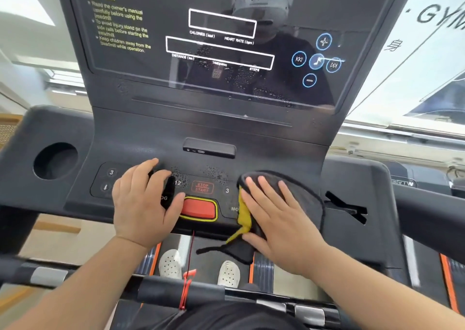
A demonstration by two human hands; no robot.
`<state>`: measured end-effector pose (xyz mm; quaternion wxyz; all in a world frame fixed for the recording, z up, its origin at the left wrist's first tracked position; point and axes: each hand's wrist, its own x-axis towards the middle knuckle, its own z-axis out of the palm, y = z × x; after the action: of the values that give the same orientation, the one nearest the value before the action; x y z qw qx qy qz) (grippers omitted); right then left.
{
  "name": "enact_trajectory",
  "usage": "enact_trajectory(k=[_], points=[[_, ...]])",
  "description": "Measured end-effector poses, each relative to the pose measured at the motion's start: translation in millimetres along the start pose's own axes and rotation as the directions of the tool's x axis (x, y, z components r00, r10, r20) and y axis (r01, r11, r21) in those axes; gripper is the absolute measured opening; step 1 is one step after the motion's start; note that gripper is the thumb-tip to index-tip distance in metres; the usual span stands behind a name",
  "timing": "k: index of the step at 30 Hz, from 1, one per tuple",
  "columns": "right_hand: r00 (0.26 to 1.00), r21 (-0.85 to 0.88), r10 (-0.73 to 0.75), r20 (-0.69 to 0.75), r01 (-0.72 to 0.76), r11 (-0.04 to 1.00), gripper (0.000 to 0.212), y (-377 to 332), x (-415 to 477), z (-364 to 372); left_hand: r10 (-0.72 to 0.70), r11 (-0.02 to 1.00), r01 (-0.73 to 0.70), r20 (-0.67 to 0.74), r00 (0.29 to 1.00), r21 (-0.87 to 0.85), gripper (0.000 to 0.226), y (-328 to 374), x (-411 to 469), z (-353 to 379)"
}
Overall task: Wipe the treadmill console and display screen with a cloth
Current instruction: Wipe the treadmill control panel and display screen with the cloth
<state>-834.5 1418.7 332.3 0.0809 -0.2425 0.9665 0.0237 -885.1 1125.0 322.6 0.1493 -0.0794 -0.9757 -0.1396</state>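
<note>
The black treadmill console (pixel 141 138) fills the view, with its glossy display screen (pixel 226 52) above, speckled with water droplets near its lower edge. My right hand (pixel 274 219) lies flat, fingers spread, pressing a dark grey and yellow cloth (pixel 307 196) onto the right side of the button panel. One corner of the cloth hangs over the console's front edge. My left hand (pixel 143 201) rests flat and empty on the left side of the button panel, its thumb beside the red safety key (pixel 200 209). Droplets also dot the panel around the STOP/START label (pixel 202 187).
A round cup holder (pixel 55 161) sits at the console's left end. A red safety cord (pixel 187 279) hangs from the red key down to the front bar. Below, white shoes (pixel 171 263) stand on the belt. Windows lie behind the console.
</note>
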Motion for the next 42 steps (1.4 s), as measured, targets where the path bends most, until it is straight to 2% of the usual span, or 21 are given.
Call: enact_trajectory(k=[3, 5, 8, 10, 11, 14, 17, 19, 21, 23, 26, 30, 32, 34, 37, 39, 40, 42], points=[[1.000, -0.053, 0.029, 0.003, -0.028, 0.998, 0.077, 25.0, -29.0, 7.0, 0.004, 1.000, -0.004, 0.004, 1.000, -0.004, 0.050, -1.6, 0.0, 0.5], [0.985, 0.013, 0.171, -0.006, -0.171, 0.985, 0.083, 42.3, -29.4, 5.8, 0.009, 1.000, -0.009, 0.001, 1.000, -0.008, 0.049, -2.0, 0.4, 0.9], [0.875, 0.161, 0.483, -0.026, -0.473, 0.866, 0.103, 42.6, 1.2, -4.7, 0.011, 1.000, -0.011, -0.005, 1.000, -0.005, 0.048, -1.9, 0.1, 1.4], [0.818, 0.183, 0.573, -0.038, -0.558, 0.809, 0.111, 28.2, 31.2, -11.4, 0.015, 1.000, -0.015, -0.001, 1.000, -0.001, 0.048, -2.2, -0.3, 1.2], [0.815, 0.175, 0.578, -0.046, -0.563, 0.808, 0.111, 18.9, 43.8, -15.0, 0.015, 1.000, -0.015, 0.004, 1.000, 0.000, 0.048, -2.3, -0.3, 1.3], [0.904, 0.101, 0.424, -0.061, -0.417, 0.903, 0.105, -5.3, 59.8, -19.2, 0.012, 1.000, -0.012, 0.011, 1.000, -0.003, 0.047, -1.5, 0.1, 0.8], [0.994, 0.080, 0.107, -0.001, -0.107, 0.991, 0.094, -12.7, 37.8, -12.5, 0.008, 1.000, -0.008, 0.011, 1.000, -0.007, 0.047, -0.4, -0.7, 0.6], [0.998, 0.014, -0.058, 0.019, 0.057, 0.998, 0.088, -2.7, 9.5, -4.9, 0.010, 1.000, -0.010, 0.006, 1.000, -0.011, 0.047, -0.7, -1.1, 0.9], [0.991, -0.053, -0.129, 0.041, 0.131, 0.990, 0.086, 20.1, -16.2, -0.7, 0.012, 1.000, -0.012, -0.007, 1.000, -0.015, 0.046, -1.5, -1.3, 1.2], [0.994, -0.049, -0.100, 0.034, 0.102, 0.994, 0.088, 47.9, -29.6, 0.9, 0.023, 1.000, -0.024, -0.029, 0.999, -0.019, 0.046, -1.8, -1.2, 2.2], [0.995, 0.028, 0.095, 0.007, -0.095, 0.995, 0.093, 66.7, -19.1, -6.3, 0.044, 0.999, -0.045, -0.052, 0.998, -0.022, 0.045, -2.9, -0.4, 3.7], [0.936, 0.062, 0.351, -0.032, -0.349, 0.935, 0.100, 29.3, 25.8, -11.2, 0.048, 0.999, -0.049, -0.052, 0.997, -0.015, 0.046, -2.3, -0.6, 2.7], [0.912, 0.081, 0.406, -0.050, -0.402, 0.912, 0.101, 2.9, 44.0, -12.0, 0.045, 0.999, -0.046, -0.047, 0.998, -0.012, 0.046, -0.9, -0.1, 1.7], [0.937, 0.104, 0.345, -0.054, -0.338, 0.935, 0.097, -17.2, 48.6, -13.3, 0.041, 0.999, -0.042, -0.038, 0.998, -0.008, 0.046, -0.5, 0.1, 1.7], [0.995, 0.084, 0.091, -0.033, -0.088, 0.993, 0.090, -21.9, 25.5, -7.9, 0.027, 1.000, -0.027, -0.027, 0.999, -0.004, 0.047, -1.0, -0.8, 2.3], [0.998, 0.031, -0.049, -0.034, 0.050, 0.998, 0.086, -6.2, 2.3, -4.0, 0.020, 1.000, -0.021, -0.022, 1.000, -0.005, 0.047, -1.1, -0.9, 2.4], [0.997, 0.006, -0.071, -0.036, 0.071, 0.997, 0.085, 6.2, -6.2, -2.7, 0.021, 1.000, -0.021, -0.021, 1.000, -0.005, 0.048, -1.5, -0.9, 2.6], [1.000, -0.001, -0.005, -0.023, 0.005, 1.000, 0.088, 33.8, -13.1, -3.5, 0.029, 1.000, -0.029, -0.029, 0.999, -0.005, 0.047, -2.1, -0.6, 3.5]])
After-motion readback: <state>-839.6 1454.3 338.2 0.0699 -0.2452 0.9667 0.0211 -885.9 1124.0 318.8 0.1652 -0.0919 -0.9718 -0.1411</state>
